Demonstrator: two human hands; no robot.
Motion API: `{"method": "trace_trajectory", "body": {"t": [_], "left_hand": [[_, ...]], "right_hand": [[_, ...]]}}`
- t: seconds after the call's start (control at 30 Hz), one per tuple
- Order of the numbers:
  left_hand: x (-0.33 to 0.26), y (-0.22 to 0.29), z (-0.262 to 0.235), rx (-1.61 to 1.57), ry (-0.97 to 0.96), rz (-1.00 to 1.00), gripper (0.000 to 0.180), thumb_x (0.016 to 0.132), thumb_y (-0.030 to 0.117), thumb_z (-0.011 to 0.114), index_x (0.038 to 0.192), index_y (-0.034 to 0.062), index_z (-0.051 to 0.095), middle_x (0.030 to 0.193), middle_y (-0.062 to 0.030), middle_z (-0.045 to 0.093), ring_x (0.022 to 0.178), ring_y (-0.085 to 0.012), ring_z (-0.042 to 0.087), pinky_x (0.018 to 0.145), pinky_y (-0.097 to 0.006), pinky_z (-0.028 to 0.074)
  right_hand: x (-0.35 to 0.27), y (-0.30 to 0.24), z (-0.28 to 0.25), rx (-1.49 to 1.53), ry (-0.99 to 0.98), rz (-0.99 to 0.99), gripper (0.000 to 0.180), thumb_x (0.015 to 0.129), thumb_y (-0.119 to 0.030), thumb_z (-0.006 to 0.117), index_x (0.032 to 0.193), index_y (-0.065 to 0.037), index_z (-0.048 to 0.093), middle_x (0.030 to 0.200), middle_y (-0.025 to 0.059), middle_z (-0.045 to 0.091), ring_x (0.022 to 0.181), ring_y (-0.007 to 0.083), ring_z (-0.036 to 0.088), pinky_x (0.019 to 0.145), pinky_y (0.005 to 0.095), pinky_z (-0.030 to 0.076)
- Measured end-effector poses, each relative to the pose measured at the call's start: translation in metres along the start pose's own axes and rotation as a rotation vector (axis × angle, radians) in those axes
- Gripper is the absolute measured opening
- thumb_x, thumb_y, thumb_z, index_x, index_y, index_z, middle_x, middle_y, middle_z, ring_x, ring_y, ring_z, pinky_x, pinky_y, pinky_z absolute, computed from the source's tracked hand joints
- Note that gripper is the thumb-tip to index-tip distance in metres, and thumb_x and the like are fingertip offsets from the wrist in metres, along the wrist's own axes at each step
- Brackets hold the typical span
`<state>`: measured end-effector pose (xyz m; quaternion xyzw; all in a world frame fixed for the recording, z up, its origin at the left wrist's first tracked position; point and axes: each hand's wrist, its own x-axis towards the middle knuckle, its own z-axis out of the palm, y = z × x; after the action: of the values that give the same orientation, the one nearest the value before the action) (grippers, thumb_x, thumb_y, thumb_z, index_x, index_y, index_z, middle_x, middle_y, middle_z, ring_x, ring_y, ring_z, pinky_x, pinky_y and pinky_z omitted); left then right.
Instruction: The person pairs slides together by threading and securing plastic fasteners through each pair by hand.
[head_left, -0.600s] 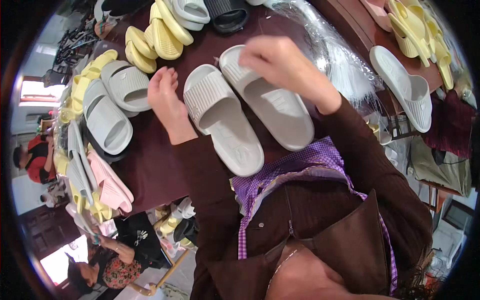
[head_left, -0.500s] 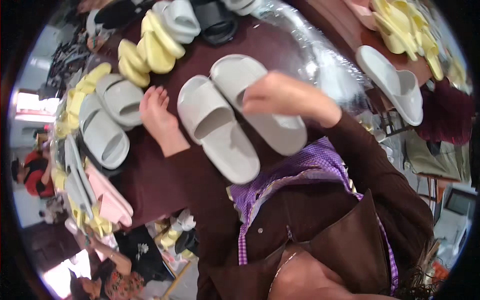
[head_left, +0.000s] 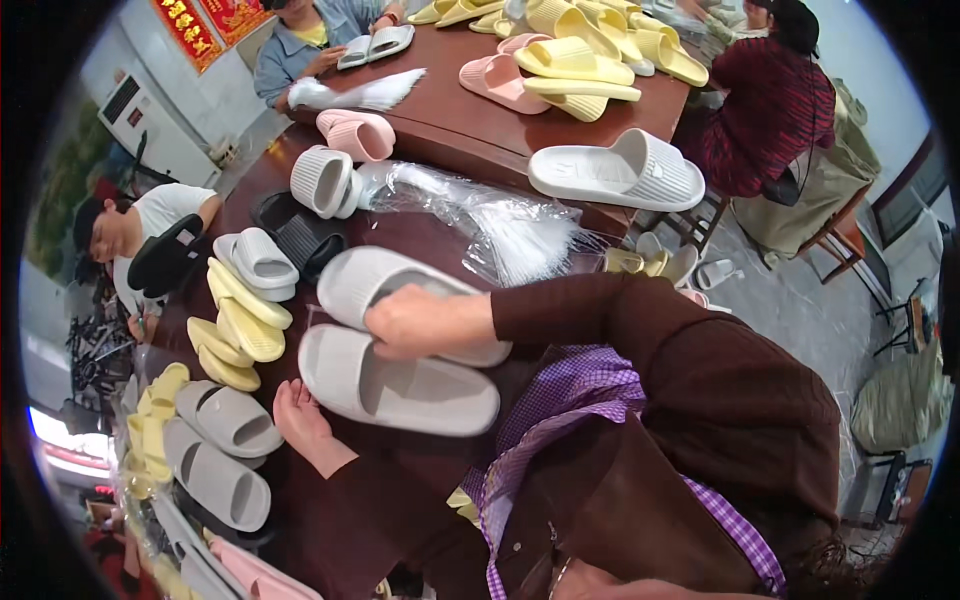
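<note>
Presently note grey slides (head_left: pixel 400 385) paired near centre but apparently unbagged, right hand (head_left: pixel 410 320) curled over the farther, grip indeterminable, left hand (head_left: pixel 304 415) empty, loosely uncurled at eight o'clock, plastic packaging (head_left: pixel 510 235) untouched at one o'clock.

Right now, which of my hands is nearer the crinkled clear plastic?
Right. Your right hand is over the grey slippers, short of the plastic; your left hand is farther back, at their near left.

Matt grey slippers (head_left: pixel 425 395), glossy plastic wrapping (head_left: pixel 430 190).
</note>
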<state>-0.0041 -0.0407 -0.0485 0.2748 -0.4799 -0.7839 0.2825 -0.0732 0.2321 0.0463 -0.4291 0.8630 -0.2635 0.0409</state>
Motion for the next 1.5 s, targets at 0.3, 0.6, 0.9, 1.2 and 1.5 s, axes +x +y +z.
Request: {"method": "trace_trajectory", "body": {"t": [0.3, 0.6, 0.9, 1.2, 1.5], "left_hand": [[-0.006, 0.008, -0.011, -0.014, 0.024, -0.046, 0.027, 0.086, 0.016, 0.060, 0.108, 0.0009, 0.054, 0.087, -0.0088, 0.062, 0.076, -0.0215, 0.059, 0.066, -0.032, 0.047], [-0.012, 0.008, 0.014, 0.022, 0.044, -0.057, 0.023, 0.087, 0.015, 0.058, 0.105, 0.0014, 0.055, 0.084, -0.0097, 0.062, 0.069, -0.0194, 0.060, 0.057, -0.030, 0.048], [-0.069, 0.041, 0.039, -0.058, -0.169, 0.075, 0.029, 0.088, 0.017, 0.059, 0.111, 0.0013, 0.052, 0.091, -0.0100, 0.062, 0.074, -0.0180, 0.060, 0.062, -0.028, 0.049], [-0.174, 0.152, 0.090, -0.094, -0.988, 0.765, 0.092, 0.085, 0.052, 0.058, 0.149, 0.0138, 0.005, 0.114, -0.0223, 0.053, 0.083, -0.0206, 0.053, 0.072, -0.035, 0.048], [-0.167, 0.156, 0.090, -0.142, -0.947, 0.851, 0.092, 0.084, 0.054, 0.057, 0.149, 0.0152, 0.003, 0.115, -0.0231, 0.053, 0.083, -0.0206, 0.053, 0.072, -0.035, 0.048]], "right_hand": [[0.068, 0.091, -0.186, -0.433, 0.335, 0.033, 0.027, 0.076, -0.026, 0.056, 0.083, -0.002, 0.066, 0.070, 0.0170, 0.063, 0.061, 0.0325, 0.061, 0.059, 0.0441, 0.049], [0.037, 0.186, -0.348, -1.136, 0.624, 0.013, 0.019, 0.083, -0.018, 0.057, 0.078, -0.001, 0.060, 0.069, 0.0141, 0.058, 0.065, 0.0261, 0.057, 0.059, 0.0371, 0.045], [-0.022, -0.036, -0.200, -0.181, -0.134, -0.645, 0.021, 0.084, -0.016, 0.062, 0.100, -0.003, 0.063, 0.084, 0.0086, 0.064, 0.072, 0.0242, 0.061, 0.072, 0.0349, 0.046], [-0.014, -0.121, -0.180, 0.571, -0.640, -0.925, 0.037, 0.093, -0.023, 0.054, 0.117, 0.006, 0.055, 0.090, 0.0206, 0.063, 0.072, 0.0270, 0.059, 0.063, 0.0408, 0.047], [-0.001, -0.116, -0.169, 0.930, -0.789, -0.983, 0.034, 0.094, -0.019, 0.048, 0.115, 0.007, 0.057, 0.093, 0.0223, 0.062, 0.075, 0.0291, 0.060, 0.065, 0.0412, 0.048]]}}
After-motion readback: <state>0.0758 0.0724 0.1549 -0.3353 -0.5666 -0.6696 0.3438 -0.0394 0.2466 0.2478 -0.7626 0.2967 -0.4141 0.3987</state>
